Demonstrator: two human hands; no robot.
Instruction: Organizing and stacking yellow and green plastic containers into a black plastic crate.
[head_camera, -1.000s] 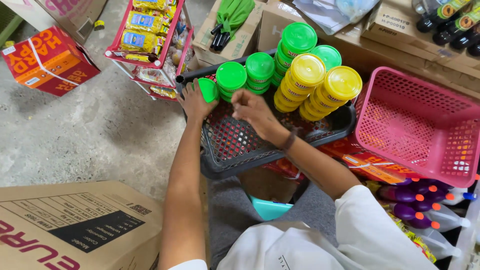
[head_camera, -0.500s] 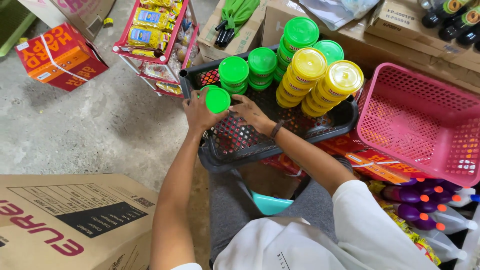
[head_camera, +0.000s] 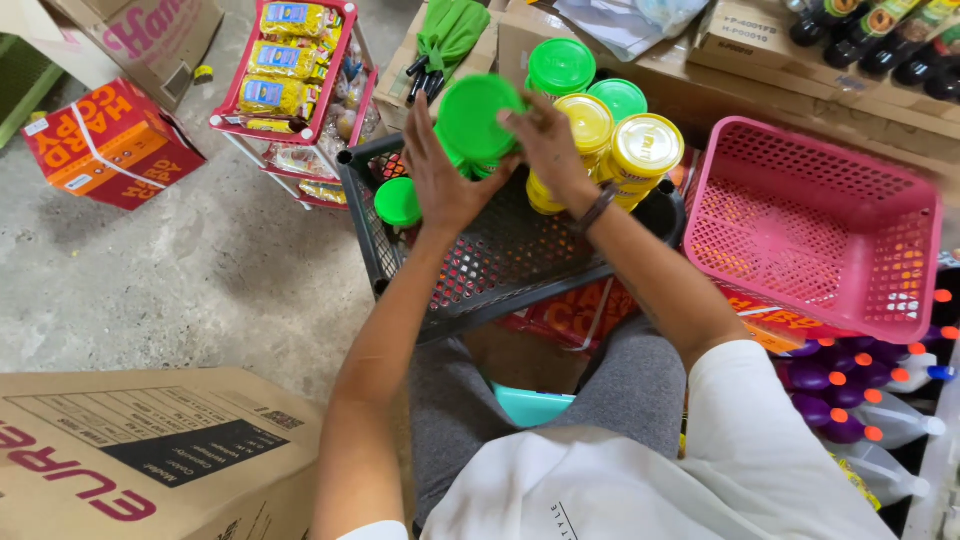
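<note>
My left hand (head_camera: 440, 175) and my right hand (head_camera: 547, 140) together grip a stack of green-lidded round containers (head_camera: 478, 120) above a dark mesh basket (head_camera: 500, 270). The left hand clasps the stack's near left side, the right hand its right side. One small green lid (head_camera: 398, 201) lies in the basket's left corner. Stacks of yellow-lidded containers (head_camera: 645, 150) and more green-lidded ones (head_camera: 561, 66) stand at the basket's far right. A dark band circles my right wrist.
An empty pink basket (head_camera: 815, 225) sits to the right. Purple bottles with orange caps (head_camera: 860, 400) lie at lower right. A large cardboard box (head_camera: 150, 450) is at lower left, a red-orange box (head_camera: 105, 145) at left, a snack rack (head_camera: 290, 75) behind.
The left hand held a single green lid low at the basket's left; now both hands have risen and clasp a whole green stack. The camera has moved closer.
</note>
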